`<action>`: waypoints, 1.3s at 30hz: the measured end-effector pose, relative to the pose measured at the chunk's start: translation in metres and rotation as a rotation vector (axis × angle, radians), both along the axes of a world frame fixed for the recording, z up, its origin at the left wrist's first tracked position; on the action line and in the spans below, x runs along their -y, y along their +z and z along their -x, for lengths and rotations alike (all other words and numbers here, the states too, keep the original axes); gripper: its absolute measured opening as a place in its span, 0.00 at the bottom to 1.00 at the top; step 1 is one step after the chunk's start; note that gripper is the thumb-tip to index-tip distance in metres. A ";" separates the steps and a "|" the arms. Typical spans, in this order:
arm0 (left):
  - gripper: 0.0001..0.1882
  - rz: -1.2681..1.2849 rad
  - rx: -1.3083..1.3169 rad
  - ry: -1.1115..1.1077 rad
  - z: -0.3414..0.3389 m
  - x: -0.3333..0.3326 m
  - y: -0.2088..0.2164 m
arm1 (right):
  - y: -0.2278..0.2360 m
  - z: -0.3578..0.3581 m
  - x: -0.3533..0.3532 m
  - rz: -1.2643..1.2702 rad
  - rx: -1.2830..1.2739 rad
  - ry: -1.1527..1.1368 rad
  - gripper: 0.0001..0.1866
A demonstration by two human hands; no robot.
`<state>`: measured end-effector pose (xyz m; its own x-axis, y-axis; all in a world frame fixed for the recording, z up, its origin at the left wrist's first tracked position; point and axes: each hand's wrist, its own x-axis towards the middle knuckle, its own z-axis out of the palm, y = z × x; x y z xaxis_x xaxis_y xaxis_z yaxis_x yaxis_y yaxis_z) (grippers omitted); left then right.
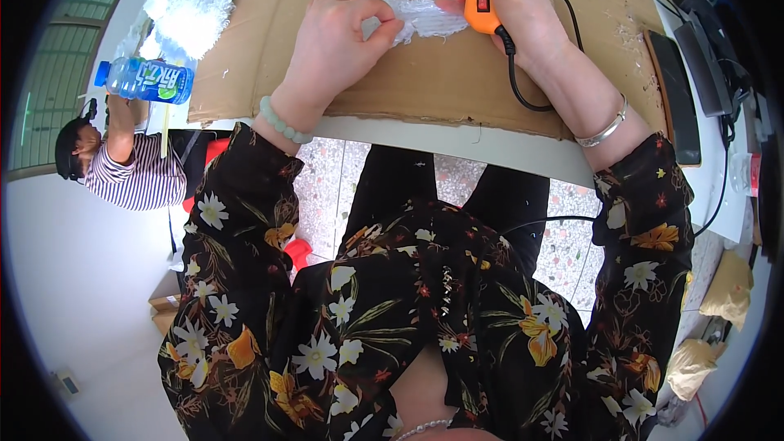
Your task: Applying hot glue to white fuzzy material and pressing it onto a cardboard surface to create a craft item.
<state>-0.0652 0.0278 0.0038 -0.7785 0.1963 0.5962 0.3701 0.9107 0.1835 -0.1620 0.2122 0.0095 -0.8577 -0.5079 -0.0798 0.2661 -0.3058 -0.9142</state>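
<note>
My right hand (527, 12) is wrapped round an orange hot glue gun (480, 23) with a red switch and a black cord. The gun's upper end is cut off by the frame's top edge. A white, translucent strip with frayed edges (429, 18) lies on brown cardboard (408, 90) between my hands. At the strip's left end, my left hand (335, 41) has its thumb and index finger closed in a pinch on it. The right hand's fingertips are close to the strip's other end; I cannot tell whether they touch it.
A heap of white shredded fibre (200, 0) and a blue-capped plastic bottle (151, 80) are at the left. A dark flat tray-like object (674, 98) and a power strip (702, 65) with cables line the right. Another person in a striped shirt (135, 171) is beyond the table at left.
</note>
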 end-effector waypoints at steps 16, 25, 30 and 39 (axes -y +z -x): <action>0.09 0.210 -0.095 0.028 -0.057 -0.007 0.029 | 0.001 -0.003 0.000 -0.006 -0.013 0.026 0.14; 0.24 0.385 0.074 -0.057 -0.049 -0.028 0.009 | -0.002 0.000 -0.004 -0.058 -0.025 0.014 0.14; 0.16 0.156 0.165 -0.051 -0.036 -0.002 0.009 | -0.010 0.000 -0.005 -0.076 -0.137 0.033 0.17; 0.09 -0.190 -0.364 0.406 -0.080 0.037 0.022 | 0.006 -0.003 -0.004 -0.068 -0.031 -0.007 0.14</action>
